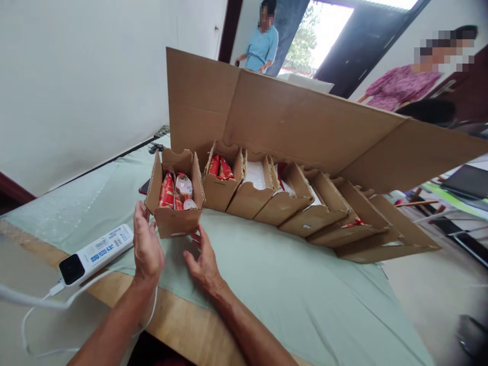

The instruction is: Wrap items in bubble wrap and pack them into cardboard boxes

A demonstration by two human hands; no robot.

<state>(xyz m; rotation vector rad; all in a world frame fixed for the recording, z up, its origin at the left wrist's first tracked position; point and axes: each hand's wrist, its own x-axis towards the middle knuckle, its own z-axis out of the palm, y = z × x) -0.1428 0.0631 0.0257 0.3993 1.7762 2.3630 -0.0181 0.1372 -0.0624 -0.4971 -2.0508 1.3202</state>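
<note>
An open-topped cardboard box (178,223) stands at the left end of the table, with red packets (166,190) and a white-and-pink packet (184,187) inside. My left hand (148,246) is at the box's left front side, its fingers stretched out along the corner. Close to the right front corner is my right hand (204,259), thumb and fingers apart; I cannot tell whether its fingertips touch the cardboard. To the right, several similar cardboard boxes (251,201) stand in a slanting row, some with red packets or white contents.
A tall cardboard panel (290,117) stands behind the boxes. On the left lie a white power strip (107,249) and its white cable (72,300) by the table's front edge. A pale green cloth (274,284) covers the table. Two people (261,46) are beyond the panel.
</note>
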